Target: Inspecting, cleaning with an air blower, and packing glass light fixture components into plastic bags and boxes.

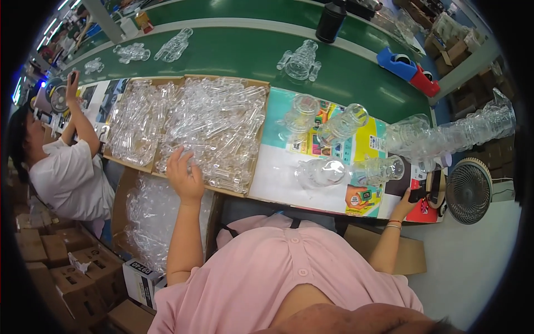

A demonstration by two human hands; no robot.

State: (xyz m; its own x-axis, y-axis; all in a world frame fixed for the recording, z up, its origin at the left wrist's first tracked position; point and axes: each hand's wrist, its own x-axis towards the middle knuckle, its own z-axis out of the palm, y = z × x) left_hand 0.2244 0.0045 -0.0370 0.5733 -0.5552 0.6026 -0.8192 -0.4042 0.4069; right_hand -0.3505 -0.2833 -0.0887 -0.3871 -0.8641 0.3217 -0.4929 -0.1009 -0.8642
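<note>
My left hand (186, 177) rests at the near edge of a shallow cardboard box (245, 193), its fingers apart over a heap of clear tube-like pieces (214, 131). Whether a fingertip touches a piece is hard to see. At the right end of the table, my right hand (403, 206) is curled against a small dark object (416, 194) whose kind I cannot make out. Between the hands, clear glass-like vessels lie on the printed sheet: one (321, 172) nearer my left, another (378, 170) nearer my right. A clear upright vessel (303, 114) and a tilted one (345, 123) are behind them.
A long stack of nested clear vessels (461, 133) leans at the right, above a black fan (469, 190). A blue tape dispenser (397, 62) and a black bottle (331, 22) stand farther back. Another person (69, 167) works at the left. An open carton (119, 217) sits below the table.
</note>
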